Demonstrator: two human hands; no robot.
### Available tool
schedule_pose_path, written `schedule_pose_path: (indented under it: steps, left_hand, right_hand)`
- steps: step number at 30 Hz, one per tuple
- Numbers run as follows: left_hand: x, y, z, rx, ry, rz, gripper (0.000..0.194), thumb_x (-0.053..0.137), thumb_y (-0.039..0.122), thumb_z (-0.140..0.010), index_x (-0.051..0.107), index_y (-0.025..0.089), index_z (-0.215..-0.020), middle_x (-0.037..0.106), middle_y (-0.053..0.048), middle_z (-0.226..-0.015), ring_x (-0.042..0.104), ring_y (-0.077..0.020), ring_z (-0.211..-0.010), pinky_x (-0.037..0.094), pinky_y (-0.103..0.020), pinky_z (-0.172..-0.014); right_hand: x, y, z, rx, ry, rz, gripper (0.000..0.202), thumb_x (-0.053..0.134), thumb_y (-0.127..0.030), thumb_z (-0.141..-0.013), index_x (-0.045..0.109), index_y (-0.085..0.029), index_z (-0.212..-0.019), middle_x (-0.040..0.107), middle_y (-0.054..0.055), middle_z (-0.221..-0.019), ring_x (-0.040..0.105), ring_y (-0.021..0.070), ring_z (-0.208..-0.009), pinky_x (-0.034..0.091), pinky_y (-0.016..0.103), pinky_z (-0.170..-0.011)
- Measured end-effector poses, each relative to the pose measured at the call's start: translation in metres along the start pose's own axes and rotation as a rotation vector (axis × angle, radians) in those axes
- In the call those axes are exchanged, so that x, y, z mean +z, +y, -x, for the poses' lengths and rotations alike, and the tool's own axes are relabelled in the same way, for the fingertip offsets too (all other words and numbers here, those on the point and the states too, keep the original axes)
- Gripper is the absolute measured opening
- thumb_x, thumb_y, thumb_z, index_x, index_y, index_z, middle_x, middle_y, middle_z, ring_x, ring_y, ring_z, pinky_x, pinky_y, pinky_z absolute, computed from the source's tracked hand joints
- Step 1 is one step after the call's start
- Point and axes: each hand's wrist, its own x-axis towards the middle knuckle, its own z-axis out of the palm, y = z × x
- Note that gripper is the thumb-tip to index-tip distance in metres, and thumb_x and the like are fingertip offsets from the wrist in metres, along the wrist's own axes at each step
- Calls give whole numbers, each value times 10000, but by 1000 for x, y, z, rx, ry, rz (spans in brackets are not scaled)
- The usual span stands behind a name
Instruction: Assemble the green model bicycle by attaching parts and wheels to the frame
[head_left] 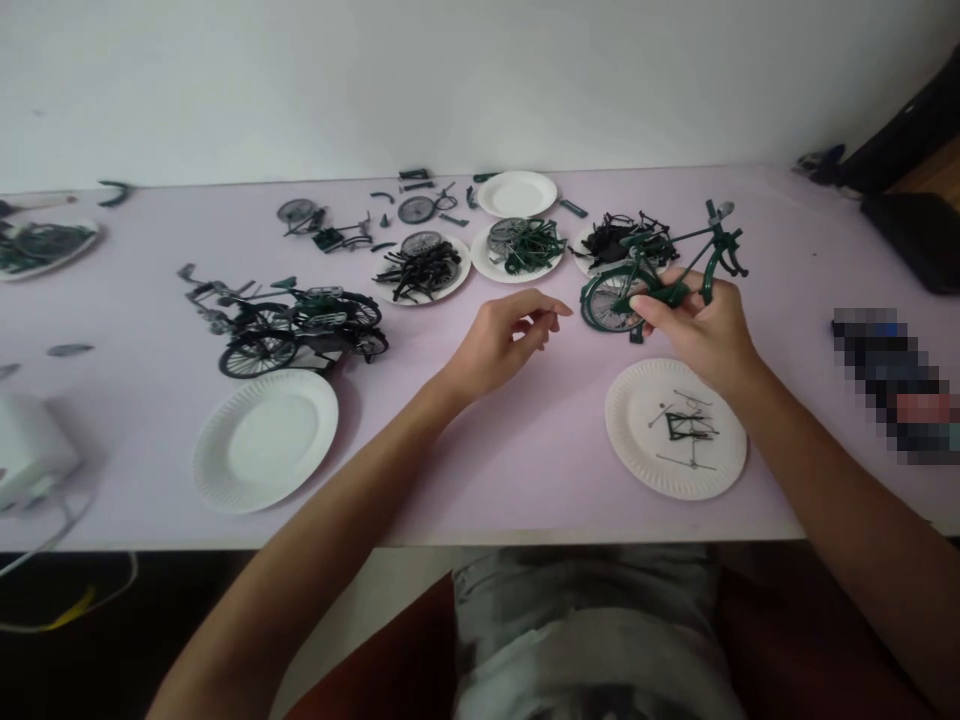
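My right hand (705, 325) is closed on a dark green model bicycle (660, 270), gripping it low near the pedal area. The bicycle is held above the table, its spoked rear wheel towards the left and its handlebar up at the right. One wheel shows on it; the front fork has bare ends. My left hand (517, 335) is just left of that wheel, apart from it, index finger stretched out and the other fingers loosely curled, with nothing visible in it. Below my right hand, a paper plate (637, 465) holds thin rods and a small dark green rack-like part (686, 427).
Assembled model bicycles (300, 325) stand at left, behind a bare paper plate (270, 440). Along the back are plates of black parts (424, 270) and green parts (532, 245), loose pieces and another white plate (517, 193). A white box with a cable (34, 450) sits at far left.
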Motion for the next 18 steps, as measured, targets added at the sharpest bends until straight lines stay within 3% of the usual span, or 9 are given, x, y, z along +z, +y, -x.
schedule_pose_path:
  steps: [4, 11, 18]
  left_hand:
    - [6, -10, 5, -72, 67, 101, 237, 577, 244, -998, 766, 179, -1124, 678, -57, -901, 635, -102, -671, 564, -220, -601]
    - [13, -12, 10, -130, 145, 199, 137, 706, 231, -943, 827, 193, -995, 671, -42, -842, 624, -88, -621, 558, -212, -545]
    - [22, -10, 10, -29, 185, 290, 115, 736, 180, -921, 837, 211, -965, 673, -29, -886, 645, -74, -671, 611, -204, -585]
  right_hand:
    - [4, -8, 6, 59, -26, 19, 149, 852, -296, -765, 744, -243, -854, 747, 34, -909, 680, 182, -693, 598, 334, -629]
    - [6, -8, 10, 66, -29, 29, 160, 855, -298, -774, 752, -238, -880, 754, 21, -905, 695, 191, -745, 617, 352, -701]
    - [5, -8, 8, 58, -5, 50, 157, 863, -289, -772, 784, -237, -897, 770, 29, -890, 714, 208, -761, 636, 364, -712]
